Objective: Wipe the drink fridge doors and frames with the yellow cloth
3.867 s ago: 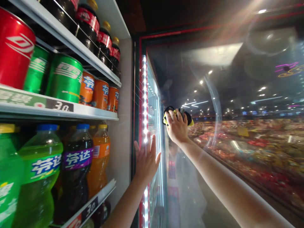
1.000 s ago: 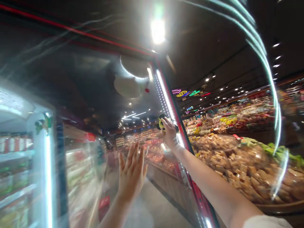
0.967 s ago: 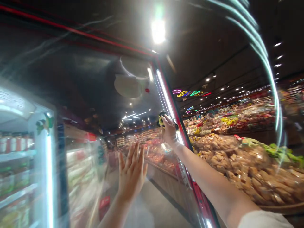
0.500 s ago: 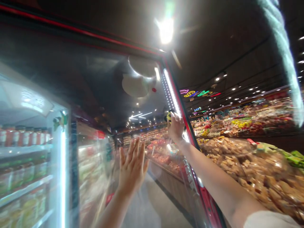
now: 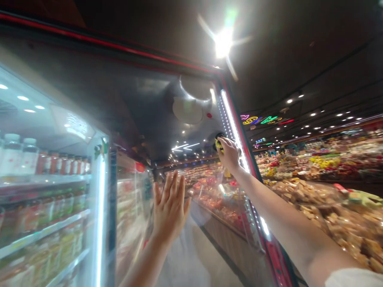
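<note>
A glass door [image 5: 140, 111] with a red and black frame stands open across the view, its far edge lit by a white light strip. My right hand [image 5: 229, 153] is closed round a small yellow and black object [image 5: 220, 144] at the glass, beside the strip. What the object is cannot be made out. Lower and to the left, my left hand [image 5: 170, 205] is raised flat with its fingers apart, at or close to the glass, holding nothing.
On the left, lit fridge shelves [image 5: 44, 181] hold several bottles. Heaps of packaged goods [image 5: 338, 215] lie on the right beyond the door. Through the glass, a display counter [image 5: 221, 223] and the floor show. A bright lamp [image 5: 224, 42] hangs overhead.
The view has swung left, showing more of the fridge shelves and shifting the door to the right. My right hand still grips the yellow and black object; my left hand stays raised and spread.
</note>
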### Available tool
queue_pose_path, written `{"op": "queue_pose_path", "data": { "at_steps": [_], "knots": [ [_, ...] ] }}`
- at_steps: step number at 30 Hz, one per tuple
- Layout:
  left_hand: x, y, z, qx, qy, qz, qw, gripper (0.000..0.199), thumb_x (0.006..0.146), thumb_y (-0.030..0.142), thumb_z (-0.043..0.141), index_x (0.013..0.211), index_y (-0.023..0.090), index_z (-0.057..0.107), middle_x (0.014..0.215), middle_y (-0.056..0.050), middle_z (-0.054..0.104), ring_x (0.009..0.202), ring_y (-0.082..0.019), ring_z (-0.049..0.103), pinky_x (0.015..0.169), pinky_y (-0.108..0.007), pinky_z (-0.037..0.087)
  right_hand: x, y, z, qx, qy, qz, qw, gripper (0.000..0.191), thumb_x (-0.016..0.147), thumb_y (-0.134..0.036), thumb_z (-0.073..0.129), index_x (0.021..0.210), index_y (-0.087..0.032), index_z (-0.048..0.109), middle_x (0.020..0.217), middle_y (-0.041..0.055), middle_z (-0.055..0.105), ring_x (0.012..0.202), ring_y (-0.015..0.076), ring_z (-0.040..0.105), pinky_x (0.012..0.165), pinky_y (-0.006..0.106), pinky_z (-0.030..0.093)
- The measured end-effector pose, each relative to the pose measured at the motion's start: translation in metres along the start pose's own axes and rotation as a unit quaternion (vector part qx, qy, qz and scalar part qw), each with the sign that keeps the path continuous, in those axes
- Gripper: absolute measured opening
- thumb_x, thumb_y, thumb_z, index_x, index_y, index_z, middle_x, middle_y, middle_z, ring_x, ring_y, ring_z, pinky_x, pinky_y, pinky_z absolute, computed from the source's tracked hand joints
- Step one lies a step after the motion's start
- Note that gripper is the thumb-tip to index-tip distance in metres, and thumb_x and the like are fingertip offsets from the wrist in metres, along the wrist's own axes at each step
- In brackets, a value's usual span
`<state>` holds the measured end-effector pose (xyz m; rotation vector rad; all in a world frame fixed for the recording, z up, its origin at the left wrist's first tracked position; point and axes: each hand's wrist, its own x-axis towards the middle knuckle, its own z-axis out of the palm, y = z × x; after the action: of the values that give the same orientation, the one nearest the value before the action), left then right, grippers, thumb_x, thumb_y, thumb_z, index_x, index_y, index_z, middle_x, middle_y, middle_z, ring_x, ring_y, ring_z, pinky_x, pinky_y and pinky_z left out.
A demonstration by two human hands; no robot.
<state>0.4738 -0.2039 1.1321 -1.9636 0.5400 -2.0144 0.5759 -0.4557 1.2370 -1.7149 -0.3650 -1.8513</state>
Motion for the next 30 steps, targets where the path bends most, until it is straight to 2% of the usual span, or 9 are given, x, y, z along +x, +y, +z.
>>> {"op": "queue_pose_path", "data": {
  "at_steps": [2,5,9,12,16,19,23,26,30],
  "knots": [
    [0.002,-0.003,-0.002,0.004,-0.005,-0.003,1.000,0.079,0.102,0.032,0.050,0.167,0.020,0.006,0.167,-0.015,0.033,0.156,-0.033,0.029,0.130,-0.061,0.009,0.012,-0.027,0.009,0.003,0.009,0.021,1.000,0.049,0.096,-0.025,0.052,0.144,-0.030,0.059,0.147,0.0055,0.063,0.139,0.0323,0.051,0.110,0.056,0.044],
    [-0.001,-0.009,-0.008,0.009,-0.011,-0.013,1.000,0.078,0.103,0.034,0.049,0.167,0.019,0.006,0.167,-0.015,0.032,0.156,-0.033,0.030,0.130,-0.061,0.008,0.000,-0.062,0.012,0.012,-0.040,-0.068,0.997,0.050,0.097,-0.029,0.053,0.147,-0.034,0.056,0.153,0.0009,0.058,0.146,0.0298,0.044,0.114,0.054,0.040],
    [-0.017,-0.024,-0.022,0.015,-0.022,-0.022,0.999,0.078,0.103,0.034,0.049,0.167,0.018,0.008,0.168,-0.016,0.032,0.156,-0.033,0.029,0.130,-0.062,0.007,-0.036,-0.060,-0.002,0.021,-0.104,-0.179,0.978,0.050,0.094,-0.027,0.057,0.144,-0.035,0.059,0.152,-0.0029,0.059,0.145,0.0255,0.045,0.119,0.046,0.035],
    [-0.028,-0.038,-0.032,0.023,-0.022,-0.024,0.999,0.077,0.103,0.034,0.049,0.167,0.020,0.007,0.167,-0.014,0.033,0.157,-0.033,0.027,0.130,-0.062,0.007,-0.032,-0.061,0.001,0.015,-0.060,-0.104,0.993,0.049,0.094,-0.025,0.056,0.142,-0.031,0.061,0.150,0.0004,0.061,0.143,0.0268,0.048,0.118,0.048,0.036],
    [-0.031,-0.053,-0.039,0.033,-0.022,-0.030,0.999,0.079,0.103,0.034,0.049,0.167,0.020,0.006,0.167,-0.015,0.034,0.157,-0.033,0.027,0.130,-0.061,0.008,-0.006,-0.112,0.020,0.007,-0.021,0.005,1.000,0.049,0.098,-0.029,0.052,0.147,-0.031,0.056,0.156,0.0033,0.055,0.147,0.0312,0.043,0.115,0.057,0.036],
    [-0.032,-0.061,-0.044,0.040,-0.023,-0.029,0.998,0.079,0.102,0.032,0.050,0.167,0.019,0.007,0.167,-0.015,0.033,0.157,-0.032,0.027,0.130,-0.061,0.007,-0.013,-0.142,0.021,0.020,-0.069,-0.084,0.994,0.050,0.099,-0.032,0.052,0.148,-0.033,0.054,0.157,0.0005,0.054,0.149,0.0299,0.040,0.115,0.055,0.036],
    [-0.041,-0.074,-0.055,0.037,-0.030,-0.029,0.998,0.080,0.102,0.033,0.050,0.167,0.020,0.005,0.168,-0.014,0.031,0.157,-0.031,0.025,0.131,-0.059,0.005,-0.038,-0.128,0.007,0.025,-0.111,-0.210,0.971,0.047,0.099,-0.031,0.052,0.146,-0.033,0.057,0.154,-0.0012,0.057,0.146,0.0268,0.045,0.117,0.048,0.036],
    [-0.048,-0.087,-0.064,0.044,-0.032,-0.025,0.998,0.080,0.103,0.035,0.050,0.167,0.020,0.004,0.168,-0.013,0.030,0.157,-0.030,0.025,0.131,-0.057,0.003,-0.032,-0.125,0.011,0.013,-0.066,-0.142,0.988,0.047,0.098,-0.028,0.051,0.145,-0.031,0.058,0.152,0.0012,0.059,0.144,0.0283,0.047,0.116,0.050,0.037],
    [-0.050,-0.105,-0.078,0.062,-0.034,-0.029,0.997,0.081,0.103,0.036,0.050,0.167,0.020,0.002,0.168,-0.013,0.031,0.158,-0.030,0.024,0.131,-0.056,0.004,-0.008,-0.180,0.031,0.011,-0.031,-0.050,0.998,0.049,0.099,-0.029,0.050,0.148,-0.033,0.055,0.154,0.0030,0.057,0.145,0.0332,0.044,0.112,0.058,0.038]
  ]
}}
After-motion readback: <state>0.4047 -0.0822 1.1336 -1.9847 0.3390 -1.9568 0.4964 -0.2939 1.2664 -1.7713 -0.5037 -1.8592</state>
